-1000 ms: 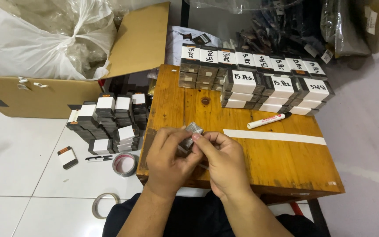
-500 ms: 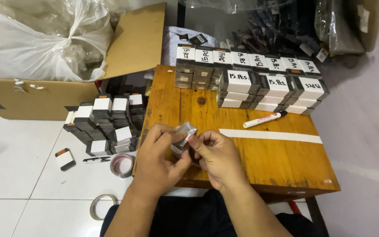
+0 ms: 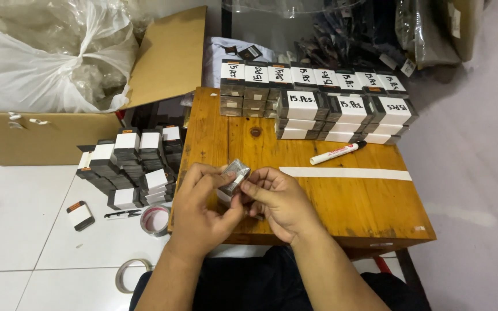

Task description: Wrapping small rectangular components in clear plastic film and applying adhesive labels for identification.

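Fingers [image 3: 217, 179] of left hand [image 3: 203, 210] and right hand [image 3: 280, 201] closed together around small silvery packet [image 3: 236, 173], held just above near edge of wooden desk [image 3: 376, 201]; white marker [image 3: 335, 153] and stacked labelled bundles [image 3: 318, 101] lying farther back

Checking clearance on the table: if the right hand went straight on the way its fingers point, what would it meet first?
The right hand points left, so first the small silvery packet, then the left hand holding it too.

A low, varnished wooden counter [image 3: 329, 196] stands on a floor of large white glossy tiles [image 3: 24, 213], with an open brown cardboard box [image 3: 162, 57] at ten o'clock under even light.
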